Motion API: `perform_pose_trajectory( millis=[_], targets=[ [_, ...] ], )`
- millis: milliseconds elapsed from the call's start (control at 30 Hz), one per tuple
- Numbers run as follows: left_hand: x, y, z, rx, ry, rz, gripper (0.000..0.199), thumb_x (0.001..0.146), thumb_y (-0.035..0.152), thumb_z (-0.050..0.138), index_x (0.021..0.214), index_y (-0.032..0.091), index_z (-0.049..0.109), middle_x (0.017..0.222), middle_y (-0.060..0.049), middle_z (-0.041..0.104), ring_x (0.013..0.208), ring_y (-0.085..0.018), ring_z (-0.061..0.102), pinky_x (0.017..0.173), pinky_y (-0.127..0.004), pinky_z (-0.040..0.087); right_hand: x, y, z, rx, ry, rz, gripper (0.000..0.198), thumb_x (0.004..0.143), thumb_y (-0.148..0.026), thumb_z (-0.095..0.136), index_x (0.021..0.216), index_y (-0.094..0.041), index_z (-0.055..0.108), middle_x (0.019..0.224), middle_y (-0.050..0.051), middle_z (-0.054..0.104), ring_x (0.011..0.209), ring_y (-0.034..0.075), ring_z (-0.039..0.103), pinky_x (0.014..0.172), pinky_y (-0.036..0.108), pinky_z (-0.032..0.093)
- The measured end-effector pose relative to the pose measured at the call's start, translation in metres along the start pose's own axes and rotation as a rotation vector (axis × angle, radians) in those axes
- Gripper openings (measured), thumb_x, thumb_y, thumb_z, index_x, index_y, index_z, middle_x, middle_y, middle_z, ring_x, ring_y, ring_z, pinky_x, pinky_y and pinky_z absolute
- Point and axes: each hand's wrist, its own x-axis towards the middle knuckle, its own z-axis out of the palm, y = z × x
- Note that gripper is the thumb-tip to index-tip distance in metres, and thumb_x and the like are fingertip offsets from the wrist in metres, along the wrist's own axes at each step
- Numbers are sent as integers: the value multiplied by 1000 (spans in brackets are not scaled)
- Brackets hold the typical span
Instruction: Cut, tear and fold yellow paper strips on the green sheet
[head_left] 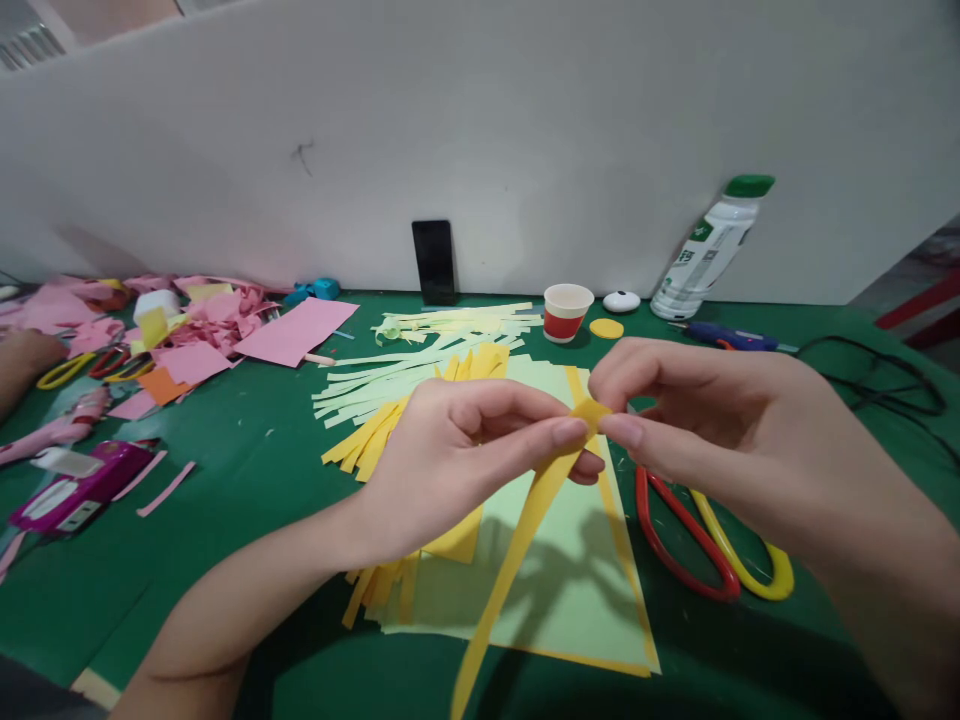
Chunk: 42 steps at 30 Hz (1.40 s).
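Observation:
A long yellow paper strip [517, 545] hangs from my fingers down past the front of the table. My left hand [480, 440] pinches it between thumb and fingers near its top. My right hand [690, 410] grips the folded upper end, its thumb and index fingertip meeting the left hand's fingertips. Beneath both hands lie pale green sheets [570, 600] with yellow paper along their right edge. Fringed yellow paper [367, 440] sits partly under my left forearm and hand. Scissors with red and yellow handles [686, 535] lie below my right hand, their blades hidden.
Pale green strips [360, 385], a paper cup [568, 312], a yellow disc [606, 329], a leaning phone [434, 262] and a bottle [709, 250] stand or lie toward the white partition. A blue glue gun [727, 336] trails a cable. Pink scraps [202, 330] and another person's hand [30, 360] are at left.

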Motion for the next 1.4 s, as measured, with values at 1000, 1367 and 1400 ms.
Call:
perform_pose_trajectory(
  millis=[1000, 1367, 1400],
  targets=[
    [9, -6, -3, -86, -146, -250, 16, 77, 29, 60, 73, 15, 68, 73, 0, 71, 71, -11, 66, 71, -19, 51, 12, 10, -6, 5, 16, 233, 14, 65, -21, 56, 52, -19, 53, 42, -5, 44, 41, 6, 40, 39, 18, 32],
    [12, -9, -6, -183, -226, -319, 17, 80, 27, 57, 72, 14, 65, 68, 0, 71, 63, -11, 67, 64, -19, 52, 16, 18, -11, 72, -203, 281, 12, 72, -18, 49, 61, -18, 50, 50, -5, 45, 45, 5, 42, 41, 17, 33],
    [12, -9, -7, -178, -236, -324, 18, 80, 28, 57, 73, 13, 65, 68, -1, 71, 63, -11, 67, 64, -19, 52, 16, 18, -12, 56, -264, 276, 12, 75, -20, 48, 63, -18, 50, 52, -5, 46, 46, 6, 43, 42, 17, 33]
  ],
)
